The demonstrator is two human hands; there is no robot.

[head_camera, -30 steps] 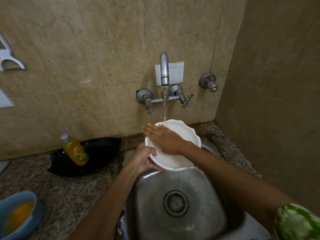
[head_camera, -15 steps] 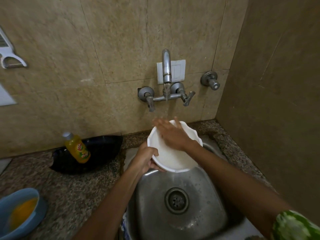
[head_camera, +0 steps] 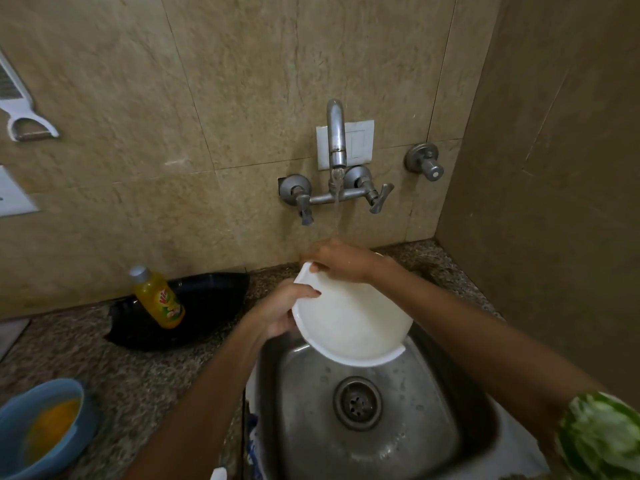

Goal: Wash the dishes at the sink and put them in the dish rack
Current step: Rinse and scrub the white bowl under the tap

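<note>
- A white plate (head_camera: 349, 327) is held tilted over the back of the steel sink (head_camera: 374, 441), under the running tap (head_camera: 335, 140).
- The left hand (head_camera: 280, 311) grips the plate's left rim, thumb on top.
- The right hand (head_camera: 337, 259) closes its fingers over the plate's far rim.
- On the granite worktop (head_camera: 114, 368) left of the sink, a yellow dish-soap bottle (head_camera: 157, 297) leans in a black tray (head_camera: 187, 311); a blue bowl (head_camera: 38, 427) sits at the worktop's front left corner.
</note>
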